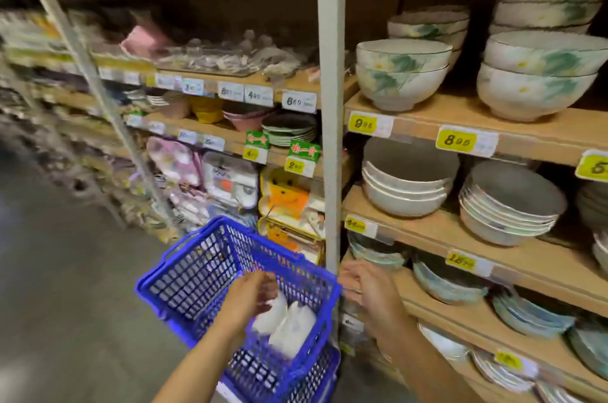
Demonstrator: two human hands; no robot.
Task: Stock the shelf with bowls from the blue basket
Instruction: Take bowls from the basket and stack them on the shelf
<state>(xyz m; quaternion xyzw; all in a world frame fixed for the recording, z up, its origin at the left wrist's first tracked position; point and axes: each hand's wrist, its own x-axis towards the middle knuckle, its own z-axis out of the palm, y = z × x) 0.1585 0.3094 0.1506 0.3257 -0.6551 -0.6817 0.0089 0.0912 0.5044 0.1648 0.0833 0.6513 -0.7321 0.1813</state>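
A blue plastic basket [197,274] stands on the floor at the foot of the shelving. White bowls [289,323] lie inside it at the near right corner. My left hand [250,294] reaches down into the basket, its fingers touching the top of the white bowls; motion blur hides whether they grip. Beside the basket's right rim my right hand [365,287] hovers with fingers spread and holds nothing. The wooden shelf [437,231] to the right carries stacks of bowls on several levels.
A grey metal upright [330,106] divides the shelving just behind the basket. Large floral bowls [401,73] fill the upper right shelf, grey-white stacks [408,178] sit below it. Packaged goods and plates crowd the left bays. Grey floor [65,304] lies open to the left.
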